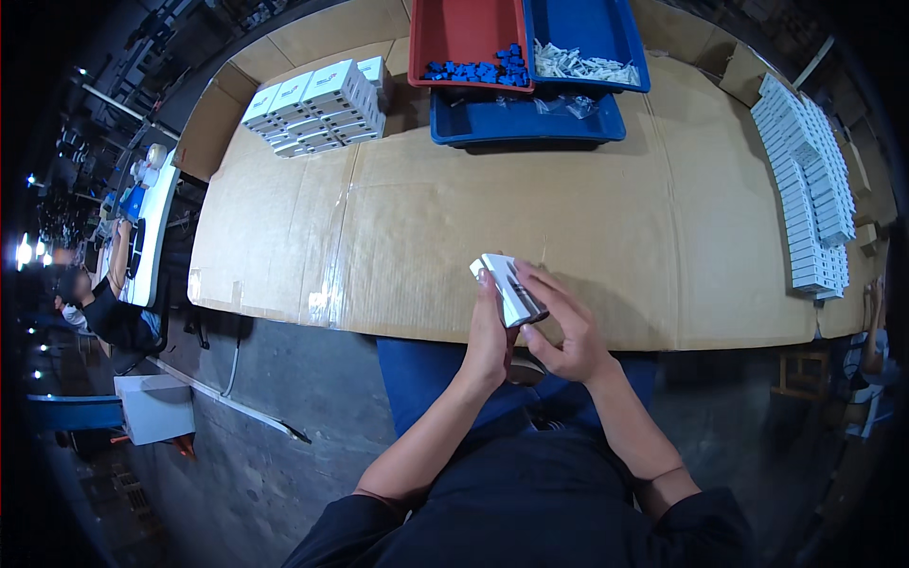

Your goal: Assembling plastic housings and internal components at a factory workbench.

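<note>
A small white box with dark markings is held tilted between my two hands, above the near edge of the cardboard-covered table. At its upper left end a small white piece like a flap sticks out. My left hand grips the box from the left, with the thumb along its side. On the other side, the fingers of my right hand rest on the box's upper face and the thumb is near its lower end. What lies inside the box is hidden.
Stacked white boxes stand far left; long stacks of white boxes line the right side. A red tray holds blue parts, a blue tray white parts, and a front blue tray clear pieces. Another person sits left.
</note>
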### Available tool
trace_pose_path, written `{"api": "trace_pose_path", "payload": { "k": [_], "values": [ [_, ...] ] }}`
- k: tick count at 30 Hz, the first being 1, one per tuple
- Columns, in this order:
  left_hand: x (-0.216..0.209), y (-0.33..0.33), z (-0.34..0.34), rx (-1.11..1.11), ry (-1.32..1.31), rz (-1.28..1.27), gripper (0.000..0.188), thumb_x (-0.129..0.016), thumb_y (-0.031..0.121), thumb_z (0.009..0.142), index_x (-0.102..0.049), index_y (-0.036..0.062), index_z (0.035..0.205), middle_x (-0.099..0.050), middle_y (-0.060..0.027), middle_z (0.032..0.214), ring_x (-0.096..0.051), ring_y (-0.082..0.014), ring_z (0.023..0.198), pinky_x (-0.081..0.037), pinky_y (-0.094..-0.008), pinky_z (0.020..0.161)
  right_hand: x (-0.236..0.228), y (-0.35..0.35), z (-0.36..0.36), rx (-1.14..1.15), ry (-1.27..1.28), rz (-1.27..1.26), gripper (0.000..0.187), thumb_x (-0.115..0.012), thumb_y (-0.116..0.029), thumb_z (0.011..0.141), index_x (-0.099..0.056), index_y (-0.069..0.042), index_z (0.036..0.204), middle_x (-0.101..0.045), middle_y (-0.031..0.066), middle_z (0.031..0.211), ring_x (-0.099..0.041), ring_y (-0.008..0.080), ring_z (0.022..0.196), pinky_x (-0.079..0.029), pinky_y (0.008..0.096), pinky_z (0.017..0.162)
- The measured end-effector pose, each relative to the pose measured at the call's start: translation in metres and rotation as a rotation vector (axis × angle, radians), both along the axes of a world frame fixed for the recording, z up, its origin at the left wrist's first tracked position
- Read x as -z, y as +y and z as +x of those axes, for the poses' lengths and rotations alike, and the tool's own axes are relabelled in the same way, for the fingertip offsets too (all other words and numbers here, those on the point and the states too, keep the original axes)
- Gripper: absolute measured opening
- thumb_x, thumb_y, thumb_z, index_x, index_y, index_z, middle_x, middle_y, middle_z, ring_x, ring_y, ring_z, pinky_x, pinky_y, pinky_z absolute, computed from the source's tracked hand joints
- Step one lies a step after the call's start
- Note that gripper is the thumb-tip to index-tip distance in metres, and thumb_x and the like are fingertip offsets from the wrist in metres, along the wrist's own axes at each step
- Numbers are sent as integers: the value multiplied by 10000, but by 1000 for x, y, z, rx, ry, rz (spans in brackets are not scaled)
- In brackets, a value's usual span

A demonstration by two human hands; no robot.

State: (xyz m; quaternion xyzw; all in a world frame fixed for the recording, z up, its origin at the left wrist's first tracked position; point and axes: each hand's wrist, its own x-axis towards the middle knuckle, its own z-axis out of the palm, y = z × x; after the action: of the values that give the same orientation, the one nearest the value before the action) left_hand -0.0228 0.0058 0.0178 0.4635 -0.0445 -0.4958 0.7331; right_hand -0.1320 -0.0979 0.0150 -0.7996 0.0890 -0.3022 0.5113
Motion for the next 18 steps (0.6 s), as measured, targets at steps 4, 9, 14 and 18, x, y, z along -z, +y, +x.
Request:
{"api": "trace_pose_path", "payload": {
  "k": [4, 9, 14, 18],
  "values": [
    [15, 3, -3, 48, -1, 17, 719, -306, 638, 1095, -401, 53, 1501, -580, -138, 1318, -628, -236, 1211, -543, -381, 1023, 16, 2, 3, 97, -1, -294, 450, -667, -165, 954, -640, 50, 1348, -646, 213, 1398, -676, 340, 1234, -582, 399, 985],
    [14, -3, -12, -44, -186, 107, 697, -307, 630, 1101, -488, 24, 1395, -613, -91, 1125, -643, -161, 977, -557, -287, 835, 26, 9, 7, 175, -44, -404, 411, -625, -153, 993, -637, 73, 1336, -669, 215, 1364, -716, 350, 1158, -617, 393, 901],
    [11, -4, -12, -48, -107, 100, 633, -322, 625, 1103, -552, 51, 1240, -591, -17, 939, -585, -90, 814, -510, -261, 701, 29, 15, 8, 260, -27, -505, 380, -597, -146, 1011, -647, 73, 1319, -695, 220, 1315, -741, 344, 1105, -633, 386, 847],
    [13, -2, -12, -38, -11, 112, 600, -348, 631, 1096, -559, 75, 1177, -556, 17, 867, -538, -57, 737, -462, -241, 622, 32, 18, 8, 299, -13, -536, 381, -599, -159, 1014, -651, 63, 1319, -709, 209, 1293, -747, 337, 1095, -632, 368, 847]
  ]
}}
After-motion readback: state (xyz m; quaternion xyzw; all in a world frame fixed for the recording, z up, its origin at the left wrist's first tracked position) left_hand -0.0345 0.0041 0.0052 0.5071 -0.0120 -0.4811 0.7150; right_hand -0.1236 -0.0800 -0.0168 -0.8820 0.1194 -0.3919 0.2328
